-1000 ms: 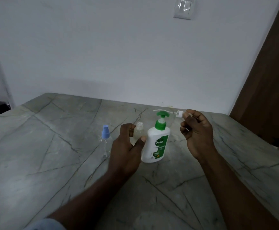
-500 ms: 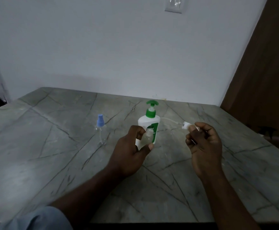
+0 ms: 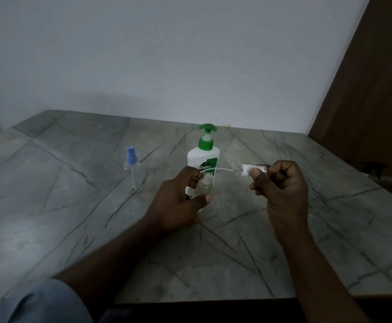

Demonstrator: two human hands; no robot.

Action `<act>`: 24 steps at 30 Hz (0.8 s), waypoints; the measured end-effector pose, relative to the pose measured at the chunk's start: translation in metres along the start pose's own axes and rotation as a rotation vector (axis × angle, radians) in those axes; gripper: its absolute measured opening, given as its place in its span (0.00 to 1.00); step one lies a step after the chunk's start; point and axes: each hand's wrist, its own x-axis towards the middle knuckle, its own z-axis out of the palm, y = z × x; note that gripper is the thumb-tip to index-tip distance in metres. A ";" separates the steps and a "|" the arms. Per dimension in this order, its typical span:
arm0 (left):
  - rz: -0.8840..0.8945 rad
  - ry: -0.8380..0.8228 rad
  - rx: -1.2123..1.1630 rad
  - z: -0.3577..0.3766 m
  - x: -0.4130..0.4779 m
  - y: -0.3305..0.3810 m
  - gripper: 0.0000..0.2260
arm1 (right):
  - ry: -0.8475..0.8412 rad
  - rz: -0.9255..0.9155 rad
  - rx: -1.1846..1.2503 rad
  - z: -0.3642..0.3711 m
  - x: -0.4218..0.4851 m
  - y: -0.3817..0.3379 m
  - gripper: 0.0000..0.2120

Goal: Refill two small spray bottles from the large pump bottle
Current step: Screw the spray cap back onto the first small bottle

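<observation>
Head view: L hand [image 3: 178, 201] grip wraps the uncapped spray bottle [image 3: 204, 188], now pulled nearer, in front of pump bottle [image 3: 203, 157]. R hand [image 3: 281, 183] pinches sprayer cap [image 3: 247, 170], tube lowered toward neck. Prob. recapping next; blue-capped bottle [image 3: 132, 169] stands on surface [image 3: 73, 206].
</observation>
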 end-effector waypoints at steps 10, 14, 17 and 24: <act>-0.022 -0.009 0.017 0.001 0.004 0.001 0.15 | 0.055 -0.083 -0.111 -0.005 0.003 -0.003 0.11; -0.028 -0.021 0.024 0.000 0.005 0.001 0.15 | -0.002 -0.097 -0.159 -0.004 0.002 -0.004 0.10; -0.028 -0.021 0.031 0.000 0.005 0.001 0.15 | -0.018 -0.111 -0.165 -0.005 0.000 -0.006 0.10; 0.058 -0.051 0.216 0.000 0.004 0.000 0.19 | -0.073 -0.117 -0.212 0.006 -0.007 -0.009 0.17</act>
